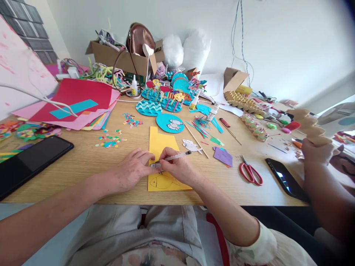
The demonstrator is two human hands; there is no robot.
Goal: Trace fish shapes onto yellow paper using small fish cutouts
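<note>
A sheet of yellow paper [166, 142] lies on the table in front of me, with a fish outline drawn near its lower edge. My right hand [177, 166] grips a clear pen [177, 156] with a black end, its tip low over the sheet. A small grey paper fish cutout [155, 166] rests on the yellow paper, partly covered by my fingers. My left hand [133, 168] lies with fingers spread at the sheet's left edge, the thumb pressing by the cutout. More paper fish cutouts [191, 145] lie to the right and on a blue paper disc [163, 123].
Red-handled scissors [251, 173], a phone [285, 179] and purple paper [223, 156] lie to the right. Another phone [36, 159] lies left, below stacked coloured paper [80, 99]. Glue bottles [213, 112] stand behind. At far right, another person's hand [316, 150] holds a wavy cardboard strip [307, 123].
</note>
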